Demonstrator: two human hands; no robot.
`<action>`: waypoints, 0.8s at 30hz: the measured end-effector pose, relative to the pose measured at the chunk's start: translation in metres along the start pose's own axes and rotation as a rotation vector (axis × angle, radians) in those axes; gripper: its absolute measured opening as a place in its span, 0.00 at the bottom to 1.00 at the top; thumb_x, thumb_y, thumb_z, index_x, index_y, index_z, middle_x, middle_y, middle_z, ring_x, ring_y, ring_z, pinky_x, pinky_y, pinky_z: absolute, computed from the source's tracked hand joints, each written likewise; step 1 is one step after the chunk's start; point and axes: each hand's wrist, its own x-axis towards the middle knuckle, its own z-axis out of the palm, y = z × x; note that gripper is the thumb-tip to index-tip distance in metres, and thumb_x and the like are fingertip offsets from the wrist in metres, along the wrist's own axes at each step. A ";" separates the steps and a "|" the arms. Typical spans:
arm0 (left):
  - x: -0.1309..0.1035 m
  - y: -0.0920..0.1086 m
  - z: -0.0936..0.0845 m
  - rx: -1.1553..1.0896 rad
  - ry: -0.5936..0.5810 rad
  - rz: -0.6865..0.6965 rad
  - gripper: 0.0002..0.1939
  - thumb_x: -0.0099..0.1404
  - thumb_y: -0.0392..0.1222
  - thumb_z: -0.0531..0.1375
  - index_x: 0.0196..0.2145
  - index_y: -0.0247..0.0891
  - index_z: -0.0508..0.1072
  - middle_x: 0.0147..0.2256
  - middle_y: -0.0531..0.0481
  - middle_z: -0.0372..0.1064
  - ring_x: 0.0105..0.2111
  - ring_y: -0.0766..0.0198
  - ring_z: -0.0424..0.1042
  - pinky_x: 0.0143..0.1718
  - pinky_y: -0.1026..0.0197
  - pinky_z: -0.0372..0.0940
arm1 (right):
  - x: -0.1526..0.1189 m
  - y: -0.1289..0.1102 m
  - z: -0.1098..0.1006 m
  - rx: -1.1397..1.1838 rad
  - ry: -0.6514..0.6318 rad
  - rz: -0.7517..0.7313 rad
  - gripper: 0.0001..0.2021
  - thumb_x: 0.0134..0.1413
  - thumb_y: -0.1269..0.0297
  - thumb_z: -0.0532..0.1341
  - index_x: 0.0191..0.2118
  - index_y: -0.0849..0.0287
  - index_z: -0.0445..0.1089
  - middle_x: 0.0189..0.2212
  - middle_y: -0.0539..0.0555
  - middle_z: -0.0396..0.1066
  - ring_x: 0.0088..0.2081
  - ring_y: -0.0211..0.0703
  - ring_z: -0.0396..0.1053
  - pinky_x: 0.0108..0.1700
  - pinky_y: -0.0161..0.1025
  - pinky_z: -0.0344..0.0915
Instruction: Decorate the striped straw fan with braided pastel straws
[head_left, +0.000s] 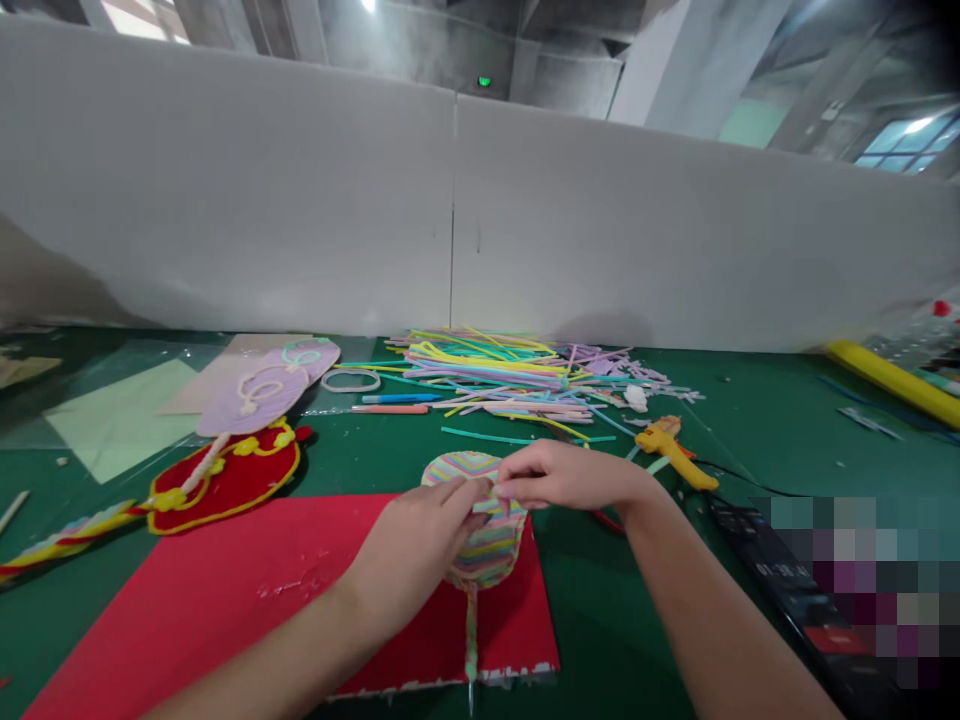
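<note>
Left: red flat board (300, 560), perhaps shielding green table (757, 425); left hand (424, 540), grip hidden, apparently steadying striped pastel round fan (491, 558) over board's right end, near centre; right hand (574, 475), fingertips pressed together, pinched item unclear; right: yellow glue gun (670, 448), within reach.

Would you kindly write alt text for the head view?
Left hand and right hand meet over a striped, rounded piece on a stem, partly over a red sheet; colorful strips lie beyond, a yellow glue gun at right.
</note>
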 end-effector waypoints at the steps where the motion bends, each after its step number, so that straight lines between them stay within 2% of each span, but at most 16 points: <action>1: 0.000 -0.003 -0.001 0.165 0.045 0.074 0.10 0.63 0.37 0.50 0.42 0.40 0.64 0.36 0.48 0.70 0.33 0.62 0.69 0.32 0.62 0.61 | 0.004 0.003 0.001 0.029 0.005 -0.002 0.17 0.56 0.55 0.51 0.33 0.63 0.68 0.20 0.46 0.54 0.22 0.30 0.50 0.23 0.30 0.48; 3: 0.000 -0.008 -0.001 0.367 0.091 0.207 0.09 0.62 0.34 0.51 0.41 0.38 0.64 0.34 0.47 0.70 0.33 0.61 0.69 0.33 0.61 0.61 | 0.010 0.009 0.003 0.088 -0.015 -0.014 0.17 0.56 0.54 0.51 0.34 0.62 0.68 0.20 0.46 0.55 0.22 0.31 0.51 0.24 0.30 0.49; 6: 0.001 -0.013 -0.001 0.455 0.086 0.302 0.07 0.61 0.33 0.52 0.38 0.37 0.65 0.31 0.49 0.70 0.31 0.61 0.69 0.31 0.61 0.61 | 0.013 0.013 0.004 0.130 -0.060 -0.029 0.17 0.55 0.53 0.52 0.35 0.62 0.68 0.22 0.47 0.58 0.24 0.32 0.54 0.27 0.31 0.52; 11: 0.005 -0.019 0.000 0.471 0.041 0.328 0.09 0.60 0.31 0.52 0.38 0.37 0.65 0.30 0.49 0.69 0.31 0.60 0.69 0.31 0.60 0.60 | 0.014 0.016 0.003 0.063 -0.065 -0.020 0.15 0.55 0.55 0.53 0.36 0.62 0.69 0.24 0.49 0.64 0.27 0.34 0.59 0.30 0.31 0.55; 13: 0.005 -0.018 0.000 0.392 -0.008 0.262 0.09 0.60 0.31 0.51 0.37 0.38 0.66 0.29 0.49 0.69 0.30 0.61 0.69 0.31 0.61 0.59 | 0.015 0.017 0.005 -0.005 -0.019 -0.026 0.14 0.54 0.57 0.54 0.35 0.63 0.70 0.24 0.49 0.65 0.26 0.34 0.60 0.29 0.31 0.55; 16: 0.007 -0.015 -0.003 0.046 -0.102 0.034 0.09 0.61 0.34 0.48 0.30 0.38 0.67 0.25 0.51 0.67 0.27 0.64 0.67 0.28 0.65 0.57 | 0.014 0.016 0.006 -0.090 0.033 -0.066 0.12 0.54 0.60 0.55 0.35 0.62 0.72 0.25 0.50 0.68 0.27 0.34 0.62 0.30 0.31 0.56; 19: 0.010 -0.012 -0.006 -0.615 -0.288 -0.154 0.13 0.62 0.41 0.47 0.24 0.36 0.65 0.20 0.53 0.65 0.21 0.67 0.66 0.25 0.66 0.57 | 0.008 0.009 0.006 -0.125 0.058 -0.135 0.11 0.53 0.62 0.56 0.36 0.62 0.73 0.30 0.52 0.72 0.30 0.35 0.65 0.33 0.31 0.58; 22: 0.011 -0.013 -0.006 -1.226 -0.470 -0.301 0.11 0.58 0.46 0.53 0.25 0.35 0.64 0.16 0.55 0.63 0.15 0.69 0.63 0.19 0.67 0.57 | 0.000 -0.002 0.005 -0.136 0.087 -0.186 0.11 0.53 0.65 0.56 0.38 0.62 0.73 0.32 0.53 0.73 0.32 0.35 0.66 0.35 0.30 0.58; 24: 0.011 -0.014 -0.005 -1.401 -0.522 -0.363 0.11 0.54 0.46 0.57 0.26 0.34 0.65 0.16 0.55 0.63 0.14 0.70 0.62 0.18 0.67 0.57 | -0.004 -0.008 0.005 -0.143 0.091 -0.197 0.11 0.53 0.66 0.56 0.39 0.61 0.73 0.32 0.53 0.73 0.32 0.35 0.67 0.35 0.30 0.58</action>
